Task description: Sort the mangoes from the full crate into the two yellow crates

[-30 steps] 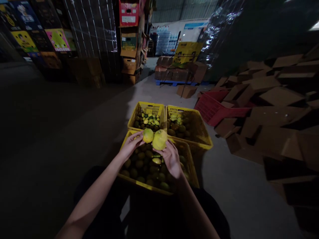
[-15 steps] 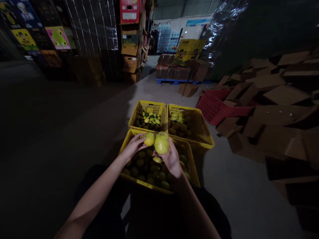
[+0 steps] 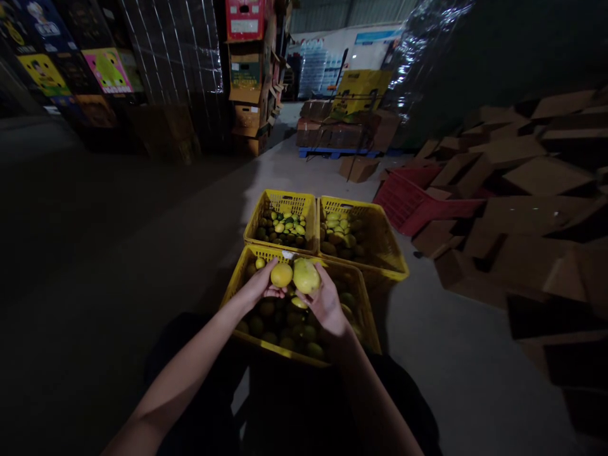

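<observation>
My left hand has its fingers closed around a round yellow lemon. Beside it, my right hand grips a larger, lumpy yellow-green lemon. Both fruits are held close together over the front yellow crate, whose many lemons lie mostly in shadow. One lit lemon shows below my hands, and another small lemon lies near the crate's back left corner. My hands cover part of the crate's contents.
Behind stand two more yellow crates, the left one holding small yellow and green fruit, the right one part filled with lemons. A red crate and piled cardboard boxes lie to the right. A blue pallet carries boxes farther back.
My left hand has lowered slightly and turned its lemon, now cupping it from the side and below. In my right hand, the larger lemon has tilted. The small lemon at the back left has come into view.
</observation>
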`<act>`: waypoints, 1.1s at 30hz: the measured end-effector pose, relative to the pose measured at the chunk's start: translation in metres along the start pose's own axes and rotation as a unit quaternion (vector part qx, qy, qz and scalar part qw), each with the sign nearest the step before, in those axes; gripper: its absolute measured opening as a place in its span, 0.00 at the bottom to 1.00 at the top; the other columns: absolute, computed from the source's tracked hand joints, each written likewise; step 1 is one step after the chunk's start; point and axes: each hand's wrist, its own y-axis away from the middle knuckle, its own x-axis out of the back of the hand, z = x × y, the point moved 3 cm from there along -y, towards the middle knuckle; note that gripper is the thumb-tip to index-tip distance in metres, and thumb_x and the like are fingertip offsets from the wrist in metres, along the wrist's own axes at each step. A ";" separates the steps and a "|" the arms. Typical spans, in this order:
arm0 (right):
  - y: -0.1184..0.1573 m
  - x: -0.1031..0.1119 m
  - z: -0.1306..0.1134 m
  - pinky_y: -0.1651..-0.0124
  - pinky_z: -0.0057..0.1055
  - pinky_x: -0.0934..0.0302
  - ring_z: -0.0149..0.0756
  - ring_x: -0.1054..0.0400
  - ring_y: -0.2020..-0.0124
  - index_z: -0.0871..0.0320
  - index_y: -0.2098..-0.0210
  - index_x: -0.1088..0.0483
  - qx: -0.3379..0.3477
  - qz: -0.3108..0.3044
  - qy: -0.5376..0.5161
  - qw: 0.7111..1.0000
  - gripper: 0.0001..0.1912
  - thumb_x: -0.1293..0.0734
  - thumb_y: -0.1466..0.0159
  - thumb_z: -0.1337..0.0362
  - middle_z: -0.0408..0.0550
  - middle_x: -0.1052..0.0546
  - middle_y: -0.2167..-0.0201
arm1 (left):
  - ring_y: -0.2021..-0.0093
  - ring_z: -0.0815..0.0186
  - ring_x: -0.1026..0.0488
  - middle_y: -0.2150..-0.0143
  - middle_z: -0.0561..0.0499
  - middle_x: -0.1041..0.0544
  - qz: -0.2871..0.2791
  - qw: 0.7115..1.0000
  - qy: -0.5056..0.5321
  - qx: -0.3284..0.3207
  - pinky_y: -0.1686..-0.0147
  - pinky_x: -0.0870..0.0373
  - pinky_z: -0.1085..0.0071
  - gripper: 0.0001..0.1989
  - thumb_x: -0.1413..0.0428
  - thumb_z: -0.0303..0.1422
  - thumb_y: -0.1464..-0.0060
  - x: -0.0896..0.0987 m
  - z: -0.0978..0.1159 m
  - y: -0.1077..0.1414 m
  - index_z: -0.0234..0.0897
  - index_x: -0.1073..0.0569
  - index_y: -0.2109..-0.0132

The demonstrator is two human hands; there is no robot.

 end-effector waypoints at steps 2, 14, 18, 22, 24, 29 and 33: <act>0.000 -0.001 0.001 0.88 0.22 0.57 0.25 0.45 0.88 0.55 0.72 0.32 -0.026 -0.004 0.010 1.000 0.17 0.38 0.40 0.48 0.39 0.30 0.84 | 0.84 0.72 0.33 0.83 0.49 0.29 0.015 1.000 0.000 0.013 0.80 0.36 0.77 0.29 0.57 0.52 0.40 0.000 -0.001 -0.002 0.30 0.27 0.71; -0.002 -0.002 0.004 0.83 0.24 0.49 0.27 0.42 0.85 0.56 0.70 0.33 -0.073 -0.010 0.025 0.997 0.19 0.40 0.39 0.46 0.40 0.30 0.82 | 0.84 0.73 0.38 0.84 0.50 0.33 -0.028 0.998 -0.028 0.054 0.82 0.44 0.77 0.34 0.66 0.56 0.41 0.003 -0.007 -0.007 0.33 0.30 0.73; -0.006 -0.001 0.007 0.80 0.26 0.44 0.30 0.37 0.83 0.56 0.69 0.32 -0.075 -0.052 0.038 0.995 0.20 0.37 0.42 0.44 0.43 0.27 0.81 | 0.84 0.73 0.38 0.82 0.51 0.32 -0.058 0.996 -0.029 0.059 0.81 0.44 0.76 0.34 0.67 0.55 0.41 0.004 -0.006 -0.006 0.33 0.28 0.69; -0.007 0.000 0.007 0.78 0.29 0.41 0.33 0.34 0.82 0.56 0.68 0.31 -0.074 -0.062 0.031 0.995 0.20 0.39 0.40 0.45 0.45 0.26 0.80 | 0.83 0.71 0.37 0.82 0.50 0.31 -0.068 0.996 -0.024 0.058 0.81 0.43 0.75 0.33 0.66 0.54 0.41 0.005 -0.006 -0.007 0.34 0.27 0.66; -0.008 0.000 0.007 0.77 0.29 0.39 0.33 0.34 0.82 0.57 0.68 0.31 -0.069 -0.067 0.027 0.995 0.20 0.38 0.41 0.45 0.45 0.26 0.80 | 0.83 0.70 0.37 0.82 0.49 0.31 -0.072 0.995 -0.024 0.065 0.81 0.42 0.74 0.33 0.65 0.55 0.42 0.006 -0.006 -0.008 0.34 0.27 0.67; -0.011 0.004 0.010 0.77 0.29 0.38 0.32 0.34 0.82 0.57 0.69 0.30 -0.056 -0.067 0.030 0.996 0.21 0.37 0.42 0.44 0.44 0.26 0.80 | 0.82 0.70 0.37 0.82 0.48 0.30 -0.088 0.993 -0.028 0.067 0.80 0.41 0.75 0.35 0.68 0.53 0.40 0.008 -0.009 -0.011 0.33 0.27 0.69; -0.012 0.005 0.010 0.77 0.28 0.38 0.31 0.33 0.82 0.58 0.71 0.30 -0.037 -0.059 0.049 0.996 0.21 0.36 0.43 0.44 0.45 0.26 0.80 | 0.82 0.69 0.37 0.82 0.47 0.30 -0.076 0.995 -0.034 0.057 0.79 0.40 0.74 0.35 0.66 0.54 0.41 0.009 -0.011 -0.012 0.32 0.25 0.66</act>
